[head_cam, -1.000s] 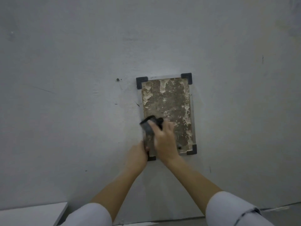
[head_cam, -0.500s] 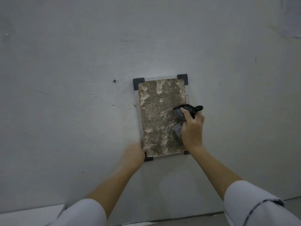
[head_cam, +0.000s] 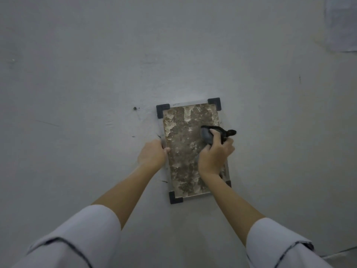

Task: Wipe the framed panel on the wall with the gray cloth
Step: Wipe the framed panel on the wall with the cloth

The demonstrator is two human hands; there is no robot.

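The framed panel (head_cam: 183, 144) hangs on a pale wall, a brown mottled rectangle with white flaky patches and black corner brackets. My right hand (head_cam: 214, 153) presses a bunched gray cloth (head_cam: 207, 135) against the panel's right side, a little above its middle. My left hand (head_cam: 152, 151) grips the panel's left edge at mid height, thumb on the front face. The lower right corner bracket is partly hidden by my right forearm.
The pale wall (head_cam: 96, 74) fills the view. A small dark screw or hole (head_cam: 134, 108) sits left of the panel's top corner. A lighter patch (head_cam: 342, 24) shows at the wall's top right. Floor edge appears at bottom right.
My left hand has slid up from the panel's lower left corner to the middle of its left edge. My right hand with the cloth has stayed on the right side.
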